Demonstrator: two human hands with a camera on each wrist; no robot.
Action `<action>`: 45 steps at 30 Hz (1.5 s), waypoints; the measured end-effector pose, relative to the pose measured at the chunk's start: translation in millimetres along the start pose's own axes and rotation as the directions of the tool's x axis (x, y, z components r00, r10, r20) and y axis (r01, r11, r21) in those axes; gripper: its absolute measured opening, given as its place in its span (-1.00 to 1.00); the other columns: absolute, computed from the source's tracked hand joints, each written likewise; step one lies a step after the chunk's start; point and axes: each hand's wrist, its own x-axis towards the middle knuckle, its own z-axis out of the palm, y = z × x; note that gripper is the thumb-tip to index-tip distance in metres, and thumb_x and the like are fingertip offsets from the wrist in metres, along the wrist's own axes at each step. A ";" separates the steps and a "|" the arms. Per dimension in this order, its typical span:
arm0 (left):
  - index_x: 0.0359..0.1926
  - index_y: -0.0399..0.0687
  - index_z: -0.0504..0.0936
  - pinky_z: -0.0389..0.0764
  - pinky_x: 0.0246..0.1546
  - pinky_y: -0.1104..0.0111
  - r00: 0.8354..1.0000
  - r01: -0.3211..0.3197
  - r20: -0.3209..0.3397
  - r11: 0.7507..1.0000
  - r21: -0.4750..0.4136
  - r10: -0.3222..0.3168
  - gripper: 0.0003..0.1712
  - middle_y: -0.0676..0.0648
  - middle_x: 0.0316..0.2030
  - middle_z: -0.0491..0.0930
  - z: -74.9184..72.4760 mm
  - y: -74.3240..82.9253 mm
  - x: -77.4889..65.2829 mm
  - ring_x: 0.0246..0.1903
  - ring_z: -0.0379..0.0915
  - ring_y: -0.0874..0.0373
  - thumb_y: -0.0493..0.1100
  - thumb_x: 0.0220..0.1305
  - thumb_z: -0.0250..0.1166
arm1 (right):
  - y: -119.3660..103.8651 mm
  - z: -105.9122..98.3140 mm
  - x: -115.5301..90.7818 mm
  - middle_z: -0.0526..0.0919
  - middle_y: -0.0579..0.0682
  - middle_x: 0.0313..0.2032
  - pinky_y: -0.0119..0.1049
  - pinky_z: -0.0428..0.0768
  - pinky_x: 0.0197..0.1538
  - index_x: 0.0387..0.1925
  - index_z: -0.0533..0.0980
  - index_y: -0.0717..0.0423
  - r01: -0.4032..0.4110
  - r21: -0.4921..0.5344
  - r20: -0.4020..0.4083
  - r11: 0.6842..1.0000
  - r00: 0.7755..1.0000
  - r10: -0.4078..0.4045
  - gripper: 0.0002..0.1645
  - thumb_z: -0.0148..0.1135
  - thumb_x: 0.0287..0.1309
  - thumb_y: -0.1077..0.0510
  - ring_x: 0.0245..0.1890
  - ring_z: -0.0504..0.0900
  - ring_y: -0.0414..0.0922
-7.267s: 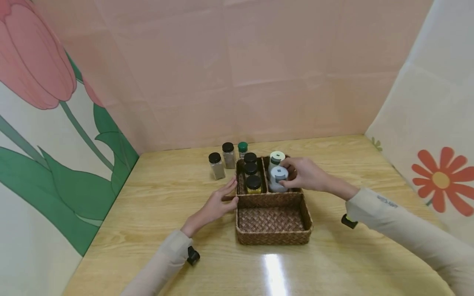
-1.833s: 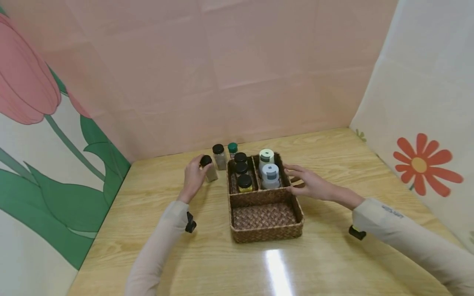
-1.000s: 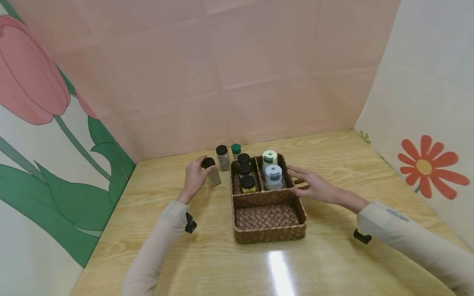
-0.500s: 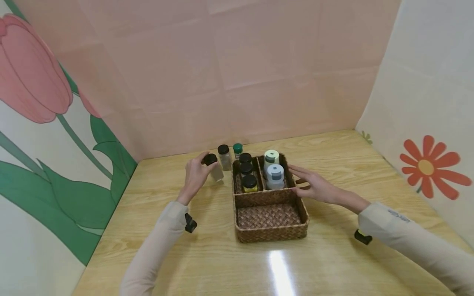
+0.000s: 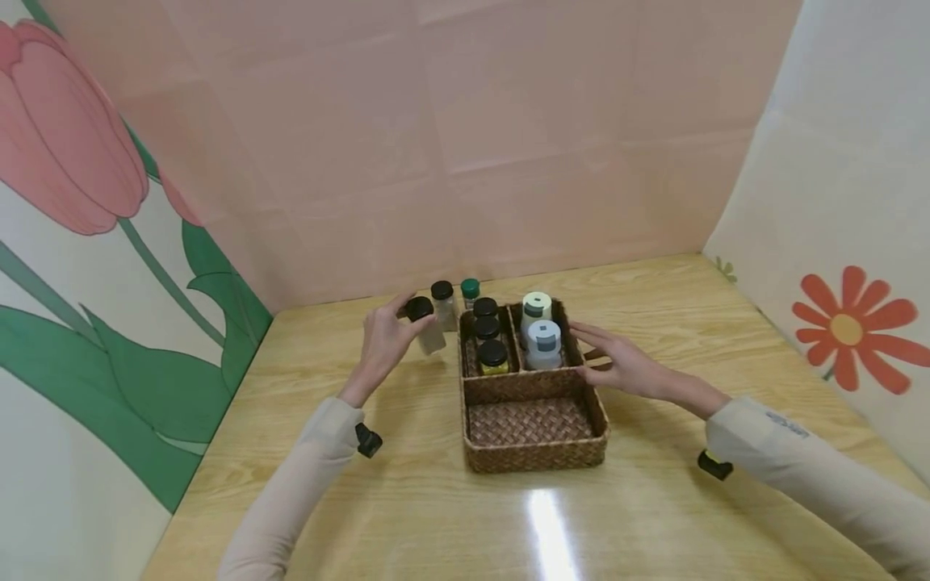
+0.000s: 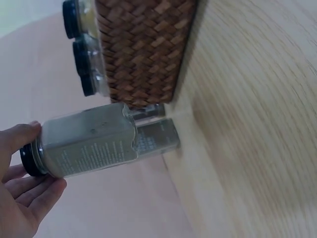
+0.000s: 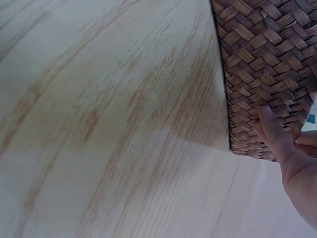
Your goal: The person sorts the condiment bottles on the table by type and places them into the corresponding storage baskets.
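My left hand [image 5: 383,339] pinches a clear spice jar [image 5: 432,337] by its black lid, left of the woven basket [image 5: 534,464]. In the left wrist view the jar [image 6: 91,141] holds grey powder and bears printed text; its base overlaps another jar [image 6: 157,136] behind. The jar stands a little tilted in the head view. My right hand [image 5: 621,365] rests on the basket's right wall, fingers extended. In the right wrist view the thumb of this hand [image 7: 297,171] presses the woven wall [image 7: 267,69].
Several black-lidded jars [image 5: 493,355] stand in the basket's back left compartment. Two white-lidded bottles [image 5: 543,343] stand in the back right one. Behind the basket's left side are a black-lidded jar [image 5: 443,303] and a green-lidded jar [image 5: 471,292]. A pink sheet [image 5: 465,161] backs the table.
My left hand has gripped the nearest loose jar and shifted it slightly right and up. Earlier it touched the basket's left side; my right hand has moved from a white-lidded bottle to the basket's right wall.
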 end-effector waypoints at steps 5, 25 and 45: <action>0.15 -0.25 0.64 0.68 -0.20 0.12 1.000 0.025 -0.013 0.998 -0.051 -0.026 -0.38 -0.25 -0.08 0.69 -5.3 6.2 0.6 -0.26 0.69 -0.04 -0.10 0.08 0.56 | 0.0 -0.7 -0.1 0.10 0.45 0.41 -0.24 0.68 -0.13 0.45 0.10 0.45 -0.007 -0.002 -0.005 1.000 1.000 0.007 -0.16 0.26 0.25 0.31 -0.04 0.61 0.33; 0.13 -0.18 0.66 0.70 -0.26 0.19 0.994 -0.091 0.051 0.988 -0.129 0.098 -0.38 -0.20 -0.03 0.69 -12.5 31.3 -6.2 -0.21 0.70 0.02 -0.06 0.04 0.58 | 4.1 -0.2 1.8 0.09 0.45 0.42 -0.19 0.68 -0.12 0.43 0.13 0.47 -0.007 -0.006 -0.002 1.000 1.000 0.007 -0.19 0.25 0.27 0.30 -0.02 0.59 0.34; 0.05 -0.21 0.71 0.67 -0.14 0.19 0.960 -0.258 0.036 0.931 -0.258 0.276 -0.47 -0.16 -0.04 0.70 -8.6 53.2 -17.7 -0.21 0.68 0.16 -0.11 0.05 0.57 | 6.3 1.2 1.2 0.15 0.44 0.40 -0.23 0.68 -0.12 0.38 0.21 0.49 -0.016 0.010 -0.010 1.000 1.000 0.017 -0.25 0.26 0.23 0.32 0.16 0.44 0.38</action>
